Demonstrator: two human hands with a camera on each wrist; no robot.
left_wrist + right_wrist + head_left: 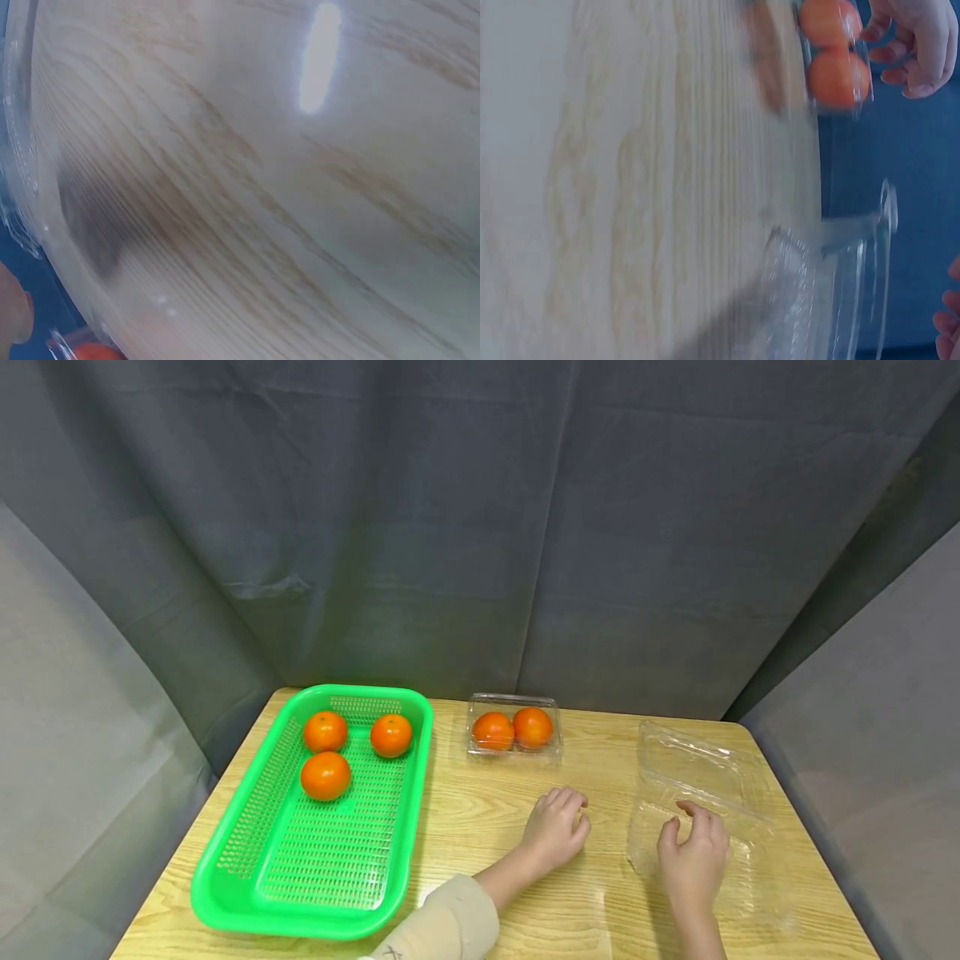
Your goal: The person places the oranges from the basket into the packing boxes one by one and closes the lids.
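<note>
My left hand (555, 828) hovers with loosely bent fingers over the middle of the table, holding nothing. Behind it is a small clear plastic box (514, 700) with two oranges (532, 727) inside; its lid looks closed. On the right, my right hand (696, 853) is above an open clear clamshell box (750, 868), thumb and fingers apart and nothing between them. Whether it touches the plastic, I cannot tell. In the right wrist view the open clamshell (802, 292) lies below the right fingertips (949, 322). A bit of the left hand (13, 311) shows in the left wrist view.
A green perforated plastic basket (330, 927) stands on the left of the wooden table (540, 927), with three oranges (326, 776) toward its far end. A dark grey curtain (420, 527) hangs behind the table, with lighter panels at both sides.
</note>
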